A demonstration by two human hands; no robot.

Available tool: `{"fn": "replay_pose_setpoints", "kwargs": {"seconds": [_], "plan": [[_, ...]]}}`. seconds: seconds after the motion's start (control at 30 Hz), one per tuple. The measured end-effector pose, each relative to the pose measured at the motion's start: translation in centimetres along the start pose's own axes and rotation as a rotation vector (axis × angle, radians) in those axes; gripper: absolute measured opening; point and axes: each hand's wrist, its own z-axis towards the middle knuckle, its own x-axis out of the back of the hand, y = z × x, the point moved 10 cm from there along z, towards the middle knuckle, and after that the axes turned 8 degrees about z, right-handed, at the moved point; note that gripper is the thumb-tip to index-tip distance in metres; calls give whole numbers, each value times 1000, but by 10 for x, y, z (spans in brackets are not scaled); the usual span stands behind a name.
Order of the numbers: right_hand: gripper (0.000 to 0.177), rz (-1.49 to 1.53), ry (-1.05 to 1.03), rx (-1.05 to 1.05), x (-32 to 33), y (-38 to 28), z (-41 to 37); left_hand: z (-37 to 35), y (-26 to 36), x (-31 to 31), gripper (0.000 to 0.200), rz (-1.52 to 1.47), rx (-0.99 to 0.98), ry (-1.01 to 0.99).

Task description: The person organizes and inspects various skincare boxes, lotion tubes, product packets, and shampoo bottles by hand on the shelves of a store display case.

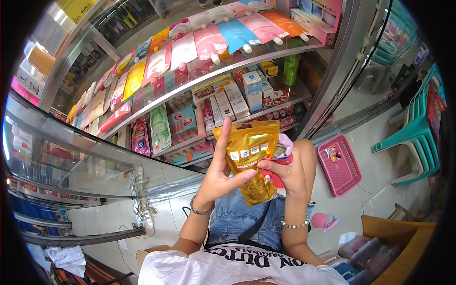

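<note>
A shiny gold sunscreen pouch is upright in front of my lap, its printed front facing me. My right hand grips it by the right edge, thumb pressed on the front. Bunched in the same hand is a pink, red and white cloth. Along the pouch's left side is my left hand, open, with the index finger pointing up and the thumb stretched over the lower front.
A glass display case holds rows of colourful pouches on its upper shelf and boxes below. On the floor to the right lies a pink basket, near stacked green stools. A pink round object sits by my leg.
</note>
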Motion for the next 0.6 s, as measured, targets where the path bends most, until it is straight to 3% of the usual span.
{"fn": "replay_pose_setpoints", "kwargs": {"seconds": [0.13, 0.23, 0.37, 0.47, 0.5, 0.6], "plan": [[42, -42, 129, 13, 7, -13, -2, 1, 13, 5, 84, -91, -78, 229], [45, -137, 276, 10, 18, -20, -3, -4, -28, -3, 67, -242, 273, 125], [57, 42, 277, -39, 23, -8, -4, -10, -43, 7, 50, -88, 353, 54], [72, 7, 26, -275, 16, 24, -9, -9, -40, 21, 44, -111, 279, 152], [72, 6, 27, -272, 17, 27, -8, -8, -38, 26, 41, -123, 243, 197], [86, -62, -336, -40, -19, 18, -5, -10, -38, 32, 42, -323, 164, 316]]}}
